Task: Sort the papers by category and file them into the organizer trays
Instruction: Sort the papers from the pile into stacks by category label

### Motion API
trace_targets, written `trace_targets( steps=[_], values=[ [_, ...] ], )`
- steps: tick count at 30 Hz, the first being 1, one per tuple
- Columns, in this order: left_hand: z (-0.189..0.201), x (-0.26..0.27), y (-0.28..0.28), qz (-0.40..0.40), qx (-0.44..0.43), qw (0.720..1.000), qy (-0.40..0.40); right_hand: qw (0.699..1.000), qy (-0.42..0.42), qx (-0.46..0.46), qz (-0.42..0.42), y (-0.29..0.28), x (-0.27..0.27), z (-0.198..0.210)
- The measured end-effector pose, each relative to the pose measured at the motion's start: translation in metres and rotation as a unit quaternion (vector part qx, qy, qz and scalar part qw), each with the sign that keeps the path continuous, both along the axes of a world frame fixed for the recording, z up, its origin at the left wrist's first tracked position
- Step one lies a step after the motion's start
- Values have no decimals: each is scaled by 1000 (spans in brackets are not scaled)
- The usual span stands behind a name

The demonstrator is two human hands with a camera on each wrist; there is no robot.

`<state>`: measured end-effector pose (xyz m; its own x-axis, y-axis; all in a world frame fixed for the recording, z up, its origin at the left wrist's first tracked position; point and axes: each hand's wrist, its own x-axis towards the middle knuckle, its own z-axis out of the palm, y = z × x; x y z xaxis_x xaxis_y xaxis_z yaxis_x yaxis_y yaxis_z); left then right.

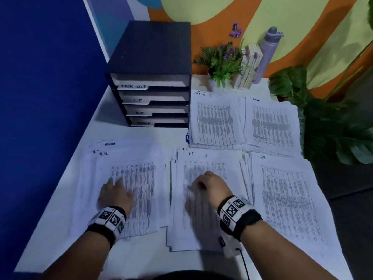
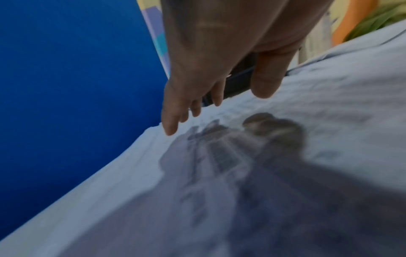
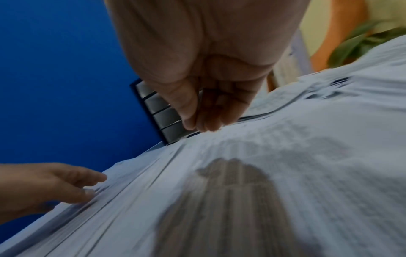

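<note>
Five paper stacks lie lower/mid frame. Unsorted pile [image 1: 129, 184] w/ H.R. sheet on top, lower left; left hand [image 1: 117, 194] flat on it, fingers relaxed. Right hand [image 1: 210, 185] loosely curled over I.T stack [image 1: 203, 199], holding nothing. Best slide just one sheet, check its header. Organizer [image 1: 150, 77] upper left.

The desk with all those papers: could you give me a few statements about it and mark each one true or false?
1. The organizer has four labelled trays, the top one marked TASK LIST. True.
2. The left hand rests on a sheet marked I.T. False: it rests on the sheet marked H.R.; the right hand is on the I.T pile.
3. A purple bottle stands at the back of the desk by the wall. True.
4. The pile marked TASK LIST lies nearest the person. False: it lies at the back, just right of the organizer.
5. The potted plant with purple flowers sits on top of the organizer. False: it stands on the desk to its right.
</note>
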<state>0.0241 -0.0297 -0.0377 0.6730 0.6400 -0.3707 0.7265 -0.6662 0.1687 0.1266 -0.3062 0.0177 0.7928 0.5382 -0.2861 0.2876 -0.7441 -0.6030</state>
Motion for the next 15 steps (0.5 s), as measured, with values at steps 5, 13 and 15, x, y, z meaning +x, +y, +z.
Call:
trace_targets(
  steps=[5, 13, 15],
  values=[
    [-11, -36, 44, 69, -46, 994, 76, 996, 87, -9, 18, 71, -16, -5],
    [-7, -48, 50, 63, -88, 993, 37, 983, 120, -142, 0, 121, -12, -8],
    [-10, -49, 54, 54, -94, 994, 28, 983, 146, -84, -67, 126, -9, -13]
  ],
)
